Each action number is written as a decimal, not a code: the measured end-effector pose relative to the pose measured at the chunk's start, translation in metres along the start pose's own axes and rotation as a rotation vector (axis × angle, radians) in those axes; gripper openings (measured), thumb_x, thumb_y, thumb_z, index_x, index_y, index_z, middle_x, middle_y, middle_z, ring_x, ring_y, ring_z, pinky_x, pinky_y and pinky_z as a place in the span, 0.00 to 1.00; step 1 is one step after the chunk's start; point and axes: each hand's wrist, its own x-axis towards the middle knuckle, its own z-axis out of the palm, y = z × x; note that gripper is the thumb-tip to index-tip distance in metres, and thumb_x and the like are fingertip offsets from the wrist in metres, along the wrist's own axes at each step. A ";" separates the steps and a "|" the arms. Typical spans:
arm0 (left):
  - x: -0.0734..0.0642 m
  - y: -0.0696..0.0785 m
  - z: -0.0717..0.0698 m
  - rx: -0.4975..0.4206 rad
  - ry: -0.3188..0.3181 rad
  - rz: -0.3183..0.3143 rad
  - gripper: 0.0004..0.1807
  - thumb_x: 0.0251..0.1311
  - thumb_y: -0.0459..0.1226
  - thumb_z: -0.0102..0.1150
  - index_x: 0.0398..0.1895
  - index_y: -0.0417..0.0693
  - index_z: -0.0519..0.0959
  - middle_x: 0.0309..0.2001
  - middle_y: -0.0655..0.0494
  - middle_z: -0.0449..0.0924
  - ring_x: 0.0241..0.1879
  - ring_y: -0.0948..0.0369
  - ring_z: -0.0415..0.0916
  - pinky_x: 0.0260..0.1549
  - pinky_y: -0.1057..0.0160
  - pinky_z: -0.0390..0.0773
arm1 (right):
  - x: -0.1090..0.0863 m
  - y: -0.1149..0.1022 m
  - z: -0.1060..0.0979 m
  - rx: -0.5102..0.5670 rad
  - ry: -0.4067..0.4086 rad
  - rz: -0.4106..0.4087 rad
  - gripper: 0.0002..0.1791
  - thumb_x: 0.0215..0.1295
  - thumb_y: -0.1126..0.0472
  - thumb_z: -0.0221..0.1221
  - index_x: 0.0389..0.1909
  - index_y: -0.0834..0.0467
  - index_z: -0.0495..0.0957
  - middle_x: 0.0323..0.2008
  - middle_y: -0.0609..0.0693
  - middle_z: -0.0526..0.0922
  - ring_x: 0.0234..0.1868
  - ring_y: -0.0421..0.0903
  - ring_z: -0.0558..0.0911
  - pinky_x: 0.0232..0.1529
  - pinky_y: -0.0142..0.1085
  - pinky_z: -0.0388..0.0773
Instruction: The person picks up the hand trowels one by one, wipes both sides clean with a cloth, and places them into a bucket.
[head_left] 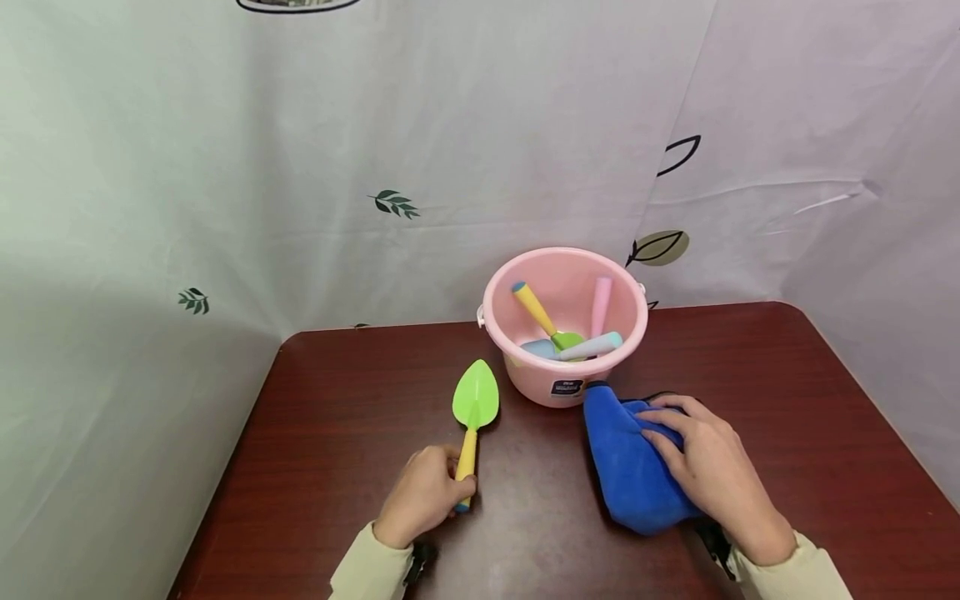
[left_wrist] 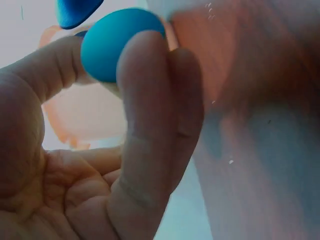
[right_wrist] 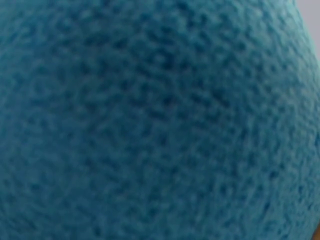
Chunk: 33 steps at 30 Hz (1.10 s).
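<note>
My left hand [head_left: 423, 492] pinches the yellow handle of a toy trowel [head_left: 476, 396] near its blue end. The trowel's green blade points away from me, just left of the bucket. In the left wrist view, fingers and thumb close around the trowel's round blue handle end [left_wrist: 105, 47]. At the right, my right hand [head_left: 716, 462] grips a bunched blue fuzzy cloth [head_left: 633, 475] from above, fingertips sunk into its folds. The cloth's dark-edged tip reaches the front of the pink bucket [head_left: 528, 383]. Fuzzy blue fabric [right_wrist: 160, 120] fills nearly all of the right wrist view.
Inside the bucket lean a yellow-handled green tool [head_left: 536, 308], a pink handle [head_left: 602, 304] and a pale blue tool [head_left: 592, 346]. The bucket stands at the back of the dark red table [head_left: 360, 400], near a leaf-printed white curtain [head_left: 330, 167].
</note>
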 end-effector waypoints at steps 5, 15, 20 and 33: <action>-0.009 0.003 -0.012 0.152 0.017 0.029 0.06 0.45 0.30 0.62 0.29 0.48 0.81 0.17 0.66 0.76 0.15 0.70 0.71 0.18 0.67 0.72 | 0.000 -0.003 0.001 0.005 0.015 -0.026 0.11 0.55 0.68 0.71 0.39 0.56 0.89 0.46 0.55 0.82 0.43 0.55 0.84 0.41 0.55 0.81; -0.024 0.011 -0.023 0.313 0.040 0.139 0.06 0.44 0.32 0.66 0.27 0.52 0.84 0.15 0.71 0.70 0.15 0.72 0.63 0.18 0.68 0.66 | 0.003 -0.012 0.000 0.023 0.021 -0.059 0.12 0.54 0.68 0.72 0.40 0.56 0.89 0.46 0.54 0.82 0.44 0.54 0.84 0.42 0.54 0.81; -0.028 0.015 -0.024 0.341 0.055 0.168 0.08 0.42 0.33 0.67 0.24 0.57 0.83 0.12 0.73 0.64 0.15 0.72 0.59 0.15 0.68 0.62 | 0.003 -0.017 -0.002 0.027 0.012 -0.062 0.12 0.54 0.68 0.72 0.41 0.55 0.89 0.47 0.53 0.82 0.45 0.53 0.84 0.42 0.54 0.81; -0.036 0.017 -0.025 0.371 0.046 0.205 0.08 0.41 0.34 0.68 0.26 0.58 0.85 0.12 0.74 0.64 0.15 0.73 0.59 0.16 0.69 0.61 | 0.006 -0.027 -0.001 0.022 0.026 -0.125 0.15 0.51 0.68 0.73 0.41 0.53 0.89 0.47 0.49 0.82 0.46 0.49 0.83 0.42 0.50 0.81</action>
